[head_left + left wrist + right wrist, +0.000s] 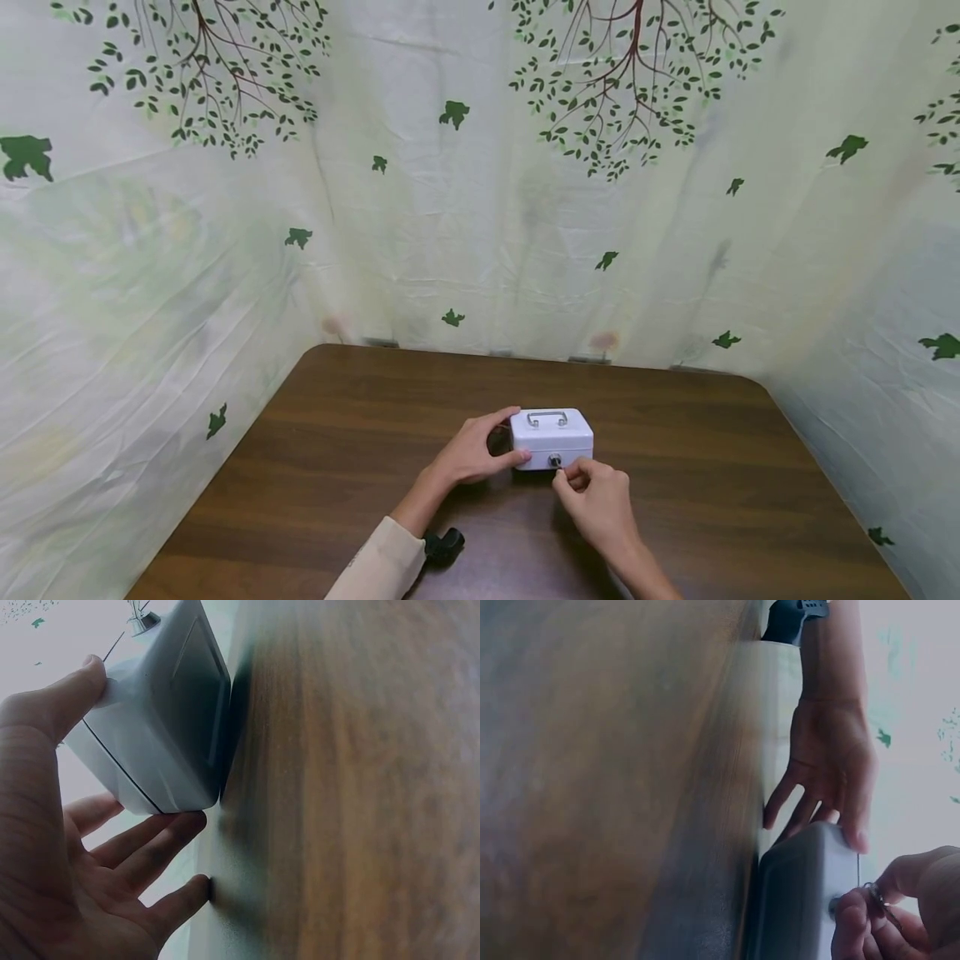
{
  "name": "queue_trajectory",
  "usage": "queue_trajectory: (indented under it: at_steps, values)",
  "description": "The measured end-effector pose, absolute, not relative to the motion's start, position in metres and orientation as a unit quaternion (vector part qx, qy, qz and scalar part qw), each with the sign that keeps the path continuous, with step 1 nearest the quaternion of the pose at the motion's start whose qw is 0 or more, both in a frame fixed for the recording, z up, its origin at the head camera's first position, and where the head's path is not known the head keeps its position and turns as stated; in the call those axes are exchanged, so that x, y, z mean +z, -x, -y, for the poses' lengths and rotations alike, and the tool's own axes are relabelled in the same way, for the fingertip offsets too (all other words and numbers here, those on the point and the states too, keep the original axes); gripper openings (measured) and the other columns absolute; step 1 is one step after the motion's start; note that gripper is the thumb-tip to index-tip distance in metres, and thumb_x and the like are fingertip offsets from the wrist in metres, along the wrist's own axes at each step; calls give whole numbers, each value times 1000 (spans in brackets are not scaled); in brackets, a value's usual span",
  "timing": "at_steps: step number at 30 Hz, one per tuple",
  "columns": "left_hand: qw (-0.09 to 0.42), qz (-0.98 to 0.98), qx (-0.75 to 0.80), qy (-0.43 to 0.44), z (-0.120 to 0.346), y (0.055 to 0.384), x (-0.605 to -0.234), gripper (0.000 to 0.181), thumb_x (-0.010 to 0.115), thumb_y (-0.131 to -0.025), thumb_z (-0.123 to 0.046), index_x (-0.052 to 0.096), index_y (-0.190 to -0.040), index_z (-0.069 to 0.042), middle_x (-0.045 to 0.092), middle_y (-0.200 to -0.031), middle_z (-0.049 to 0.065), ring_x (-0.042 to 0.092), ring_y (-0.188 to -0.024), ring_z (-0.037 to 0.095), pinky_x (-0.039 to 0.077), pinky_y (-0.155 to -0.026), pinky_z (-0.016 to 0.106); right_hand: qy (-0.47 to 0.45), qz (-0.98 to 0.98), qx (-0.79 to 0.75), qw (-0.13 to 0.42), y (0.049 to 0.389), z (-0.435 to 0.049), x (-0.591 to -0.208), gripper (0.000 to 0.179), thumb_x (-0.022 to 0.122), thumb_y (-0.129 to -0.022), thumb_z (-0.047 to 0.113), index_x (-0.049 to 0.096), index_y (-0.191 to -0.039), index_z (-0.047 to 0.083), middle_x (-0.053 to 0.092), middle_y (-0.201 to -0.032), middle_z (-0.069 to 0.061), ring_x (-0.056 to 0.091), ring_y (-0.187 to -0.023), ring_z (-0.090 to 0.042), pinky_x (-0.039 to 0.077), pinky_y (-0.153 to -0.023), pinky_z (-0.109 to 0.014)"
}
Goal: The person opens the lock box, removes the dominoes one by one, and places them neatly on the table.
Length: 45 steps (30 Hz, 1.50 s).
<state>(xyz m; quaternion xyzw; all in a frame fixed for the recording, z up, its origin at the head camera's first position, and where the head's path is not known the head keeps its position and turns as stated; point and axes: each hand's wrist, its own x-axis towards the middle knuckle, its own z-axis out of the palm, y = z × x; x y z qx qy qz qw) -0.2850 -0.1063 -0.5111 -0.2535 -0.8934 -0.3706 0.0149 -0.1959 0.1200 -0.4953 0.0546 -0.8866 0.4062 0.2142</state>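
Observation:
A small white cash box (576,427) with a folded metal handle (547,416) on its lid stands on the table, lid down. My left hand (472,450) grips its left end, thumb on the front face; in the left wrist view the fingers (169,840) lie along the end and back. My right hand (600,500) is at the front of the box, thumb and index finger pinching a key at the round lock (555,460). A metal key ring (875,892) shows by those fingers in the right wrist view; the key itself is mostly hidden by them.
The brown wooden table (375,400) has rounded far corners. A pale cloth (495,208) printed with leaves and branches hangs behind it and along both sides. A black strap and mount (445,547) sit at the left wrist, beside a cream sleeve (382,562).

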Motion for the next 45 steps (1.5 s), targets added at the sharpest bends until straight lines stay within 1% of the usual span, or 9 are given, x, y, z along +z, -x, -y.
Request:
queue_trajectory:
  at_steps: [4,8,16,26,33,36,41,45]
  values:
    - [15,892,-376,249,107,286,-513,79,70,-88,-64,50,-152,-22,66,-138,2,64,-121,18,50,-105,46,-72,890,391,224,197,-117,-495,24,77,-77,8,66,-61,23,62,-54,15,51,-48,6,44,-47,-15]
    - [9,892,-377,251,107,286,-514,79,70,-88,-64,50,-152,-23,66,-137,2,65,-120,18,50,-105,45,-68,890,390,225,196,-116,-495,25,78,-76,8,66,-60,23,61,-53,16,51,-48,8,44,-47,-15]
    - [7,892,-375,250,107,286,-513,81,70,-87,-65,49,-153,-24,65,-139,3,63,-122,18,49,-106,46,-66,898,369,231,197,-115,-491,23,76,-73,9,64,-58,23,59,-51,15,48,-47,5,42,-46,-17]
    - [10,889,-380,256,107,287,-514,82,72,-86,-64,49,-153,-22,65,-138,2,65,-120,18,51,-105,45,-54,907,361,209,199,-115,-486,22,76,-70,12,63,-56,23,57,-50,16,47,-47,2,41,-46,-19]
    - [11,890,-378,254,107,287,-513,76,71,-87,-64,51,-150,-27,66,-136,1,65,-120,18,51,-104,44,-50,903,361,227,197,-113,-487,21,76,-74,10,66,-60,21,60,-52,15,49,-47,4,43,-47,-18]
    - [12,890,-378,253,108,287,-512,74,70,-88,-64,51,-150,-28,66,-136,1,66,-119,18,51,-104,44,-52,902,356,239,198,-112,-488,21,76,-76,10,66,-61,20,60,-52,15,48,-46,5,42,-46,-18]
    - [10,891,-378,252,107,286,-512,76,70,-88,-65,50,-150,-26,66,-137,2,66,-120,19,51,-104,45,-55,902,341,259,198,-113,-488,22,76,-73,8,64,-59,21,58,-50,16,45,-46,5,39,-46,-18]
    - [7,890,-378,254,107,286,-513,79,71,-87,-65,50,-151,-24,66,-138,2,66,-120,20,51,-105,45,-55,903,345,250,200,-113,-487,20,75,-71,9,64,-58,21,59,-50,14,46,-46,4,40,-46,-18]
